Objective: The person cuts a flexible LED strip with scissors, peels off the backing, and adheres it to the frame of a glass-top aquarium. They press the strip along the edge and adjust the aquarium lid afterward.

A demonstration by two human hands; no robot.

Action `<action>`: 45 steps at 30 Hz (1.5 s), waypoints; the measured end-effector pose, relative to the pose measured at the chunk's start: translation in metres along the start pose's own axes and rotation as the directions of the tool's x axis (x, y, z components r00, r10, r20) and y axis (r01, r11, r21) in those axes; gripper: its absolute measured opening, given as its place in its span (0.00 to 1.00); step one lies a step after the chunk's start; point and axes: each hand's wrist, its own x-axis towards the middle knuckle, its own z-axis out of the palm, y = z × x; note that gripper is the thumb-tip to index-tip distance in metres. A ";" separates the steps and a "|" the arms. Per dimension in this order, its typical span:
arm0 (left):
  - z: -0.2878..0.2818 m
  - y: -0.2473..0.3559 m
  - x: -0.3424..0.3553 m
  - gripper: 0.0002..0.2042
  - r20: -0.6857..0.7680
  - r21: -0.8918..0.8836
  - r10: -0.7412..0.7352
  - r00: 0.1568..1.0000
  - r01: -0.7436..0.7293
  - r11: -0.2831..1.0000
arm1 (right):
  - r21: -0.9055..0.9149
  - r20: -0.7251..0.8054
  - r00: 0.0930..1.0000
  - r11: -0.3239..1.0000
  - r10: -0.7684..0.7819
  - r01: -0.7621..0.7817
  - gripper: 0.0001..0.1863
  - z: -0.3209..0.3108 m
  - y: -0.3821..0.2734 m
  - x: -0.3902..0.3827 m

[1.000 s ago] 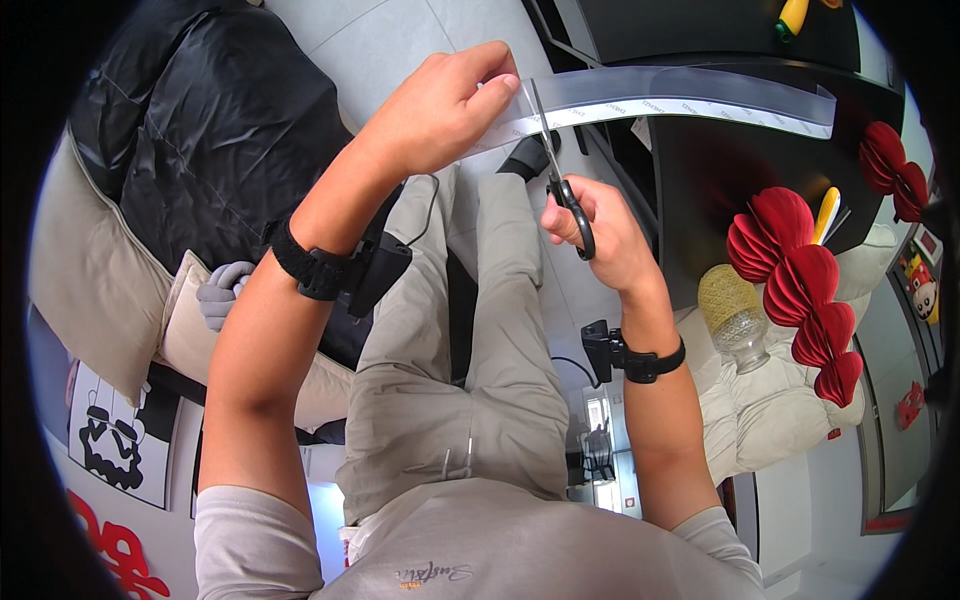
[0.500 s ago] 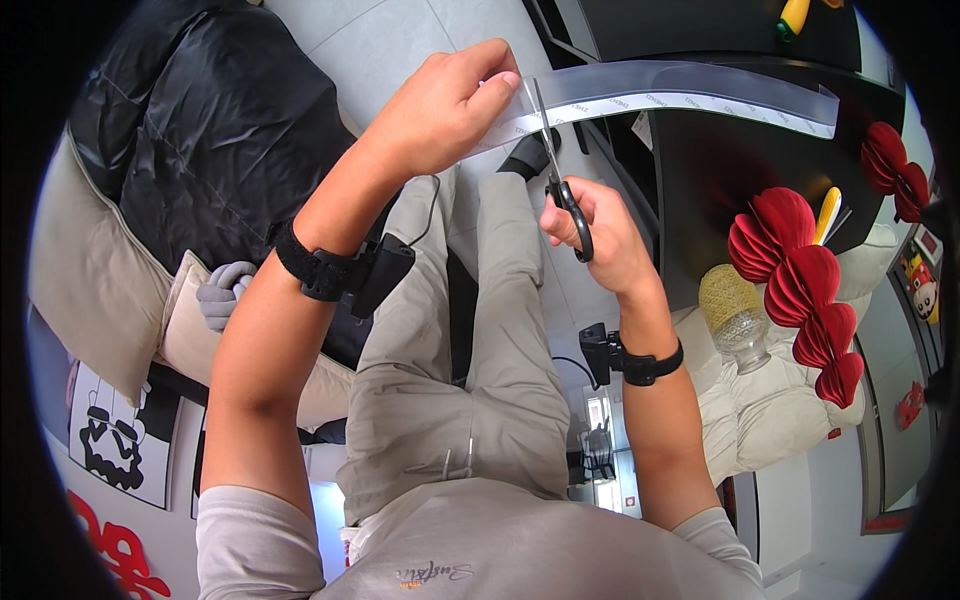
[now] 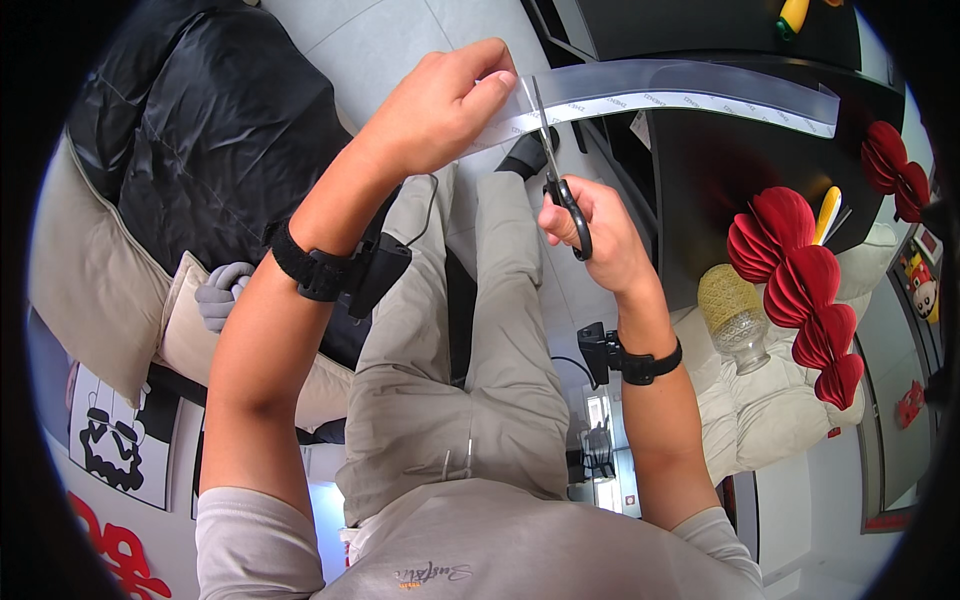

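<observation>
A long clear plastic strip [image 3: 690, 82] with a white printed backing along one edge stretches from my left hand out to the right. My left hand [image 3: 452, 105] pinches the strip near its left end, thumb against the bent fingers. In my right hand [image 3: 605, 235] is a pair of scissors [image 3: 553, 165] with black handles, my fingers in the loops. Its narrow blades point away from me and lie across the strip, just right of my left fingertips. Whether the blades have cut into the strip I cannot tell.
Beyond the strip is a black cabinet top [image 3: 740, 160]. Red paper honeycomb decorations [image 3: 800, 285] hang at the right, beside a yellow-topped glass jar [image 3: 735, 315]. A black cover [image 3: 210, 130] and beige cushions [image 3: 95, 270] lie at the left. Pale floor tiles [image 3: 375, 55] show ahead.
Both hands stay almost in place, with the left shifted very slightly left. The scissors remain across the strip at nearly the same spot.
</observation>
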 end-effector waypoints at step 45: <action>-0.001 -0.004 0.009 0.15 0.009 0.020 0.027 1.000 -0.027 0.999 | -0.089 -0.049 0.999 0.996 0.002 -0.006 0.25 -0.004 -0.003 0.003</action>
